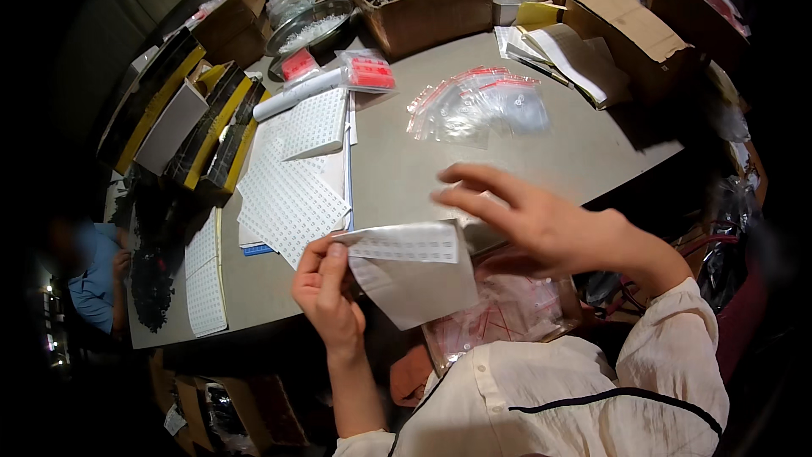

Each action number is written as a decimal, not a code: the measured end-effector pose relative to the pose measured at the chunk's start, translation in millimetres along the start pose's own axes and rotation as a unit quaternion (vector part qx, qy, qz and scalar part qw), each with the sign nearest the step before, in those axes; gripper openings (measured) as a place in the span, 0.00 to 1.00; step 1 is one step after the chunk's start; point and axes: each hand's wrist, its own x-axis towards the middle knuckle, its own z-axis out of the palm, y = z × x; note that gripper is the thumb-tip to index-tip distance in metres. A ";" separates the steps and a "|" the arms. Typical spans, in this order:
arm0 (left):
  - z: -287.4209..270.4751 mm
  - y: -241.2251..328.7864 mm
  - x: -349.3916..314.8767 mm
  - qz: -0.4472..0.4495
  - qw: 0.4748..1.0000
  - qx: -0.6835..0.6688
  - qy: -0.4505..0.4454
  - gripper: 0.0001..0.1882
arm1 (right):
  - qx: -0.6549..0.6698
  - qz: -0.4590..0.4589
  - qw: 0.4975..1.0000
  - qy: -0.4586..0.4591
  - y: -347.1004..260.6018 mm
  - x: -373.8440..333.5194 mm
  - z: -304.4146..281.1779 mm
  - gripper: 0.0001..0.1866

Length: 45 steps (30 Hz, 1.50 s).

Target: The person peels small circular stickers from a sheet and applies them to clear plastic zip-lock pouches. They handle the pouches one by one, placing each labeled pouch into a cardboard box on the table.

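My left hand (328, 298) pinches the left end of a bent white label sheet (416, 288) between thumb and fingers. Rows of small printed labels show along its upper strip; the lower part looks blank. To the right, my right hand (545, 218) hovers by the sheet's right end, fingers stretched out and slightly blurred, with nothing visible in them. Beyond the hands, a fan of clear zip bags (482, 106) with red seals lies on the table. More small label sheets (288, 203) overlap to the left. A box of clear bags (516, 313) sits close to my body, partly hidden.
A carton of metal parts (423, 13) and a bowl of small clear pieces (313, 30) stand at the back. Red packets (370, 72) lie beside a paper roll (296, 97). Black-and-yellow boxes (173, 114) line the left; an open carton (617, 13) stands back right. Another person (95, 275) is far left.
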 end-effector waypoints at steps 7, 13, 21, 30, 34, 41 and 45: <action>34.1 33.3 -9.5 -0.045 0.985 -0.013 -0.163 0.23 | 0.006 -0.075 0.989 0.131 -5.9 4.4 11.7 0.15; 47.4 54.9 -18.1 0.018 0.948 0.131 -0.288 0.39 | 0.232 0.091 0.961 0.118 -9.3 -2.6 9.7 0.12; 50.1 46.0 -28.0 0.078 0.941 0.263 -0.197 0.13 | 0.392 0.180 0.901 0.041 -10.4 -12.0 -2.3 0.18; 46.1 52.1 -14.8 -0.067 0.966 0.044 -0.246 0.25 | 0.437 0.092 0.893 0.054 15.1 -22.4 13.9 0.31; 53.9 40.7 -11.7 -0.127 0.965 0.037 -0.225 0.23 | 0.345 0.025 0.934 0.087 12.3 -22.2 15.9 0.33; 56.8 23.0 -20.6 -0.065 0.982 0.099 -0.147 0.11 | 0.347 0.042 0.934 0.076 7.5 -18.0 13.0 0.26; 64.4 18.6 -25.1 -0.009 0.976 0.162 -0.148 0.10 | 0.269 0.085 0.954 0.100 15.6 -16.1 16.8 0.29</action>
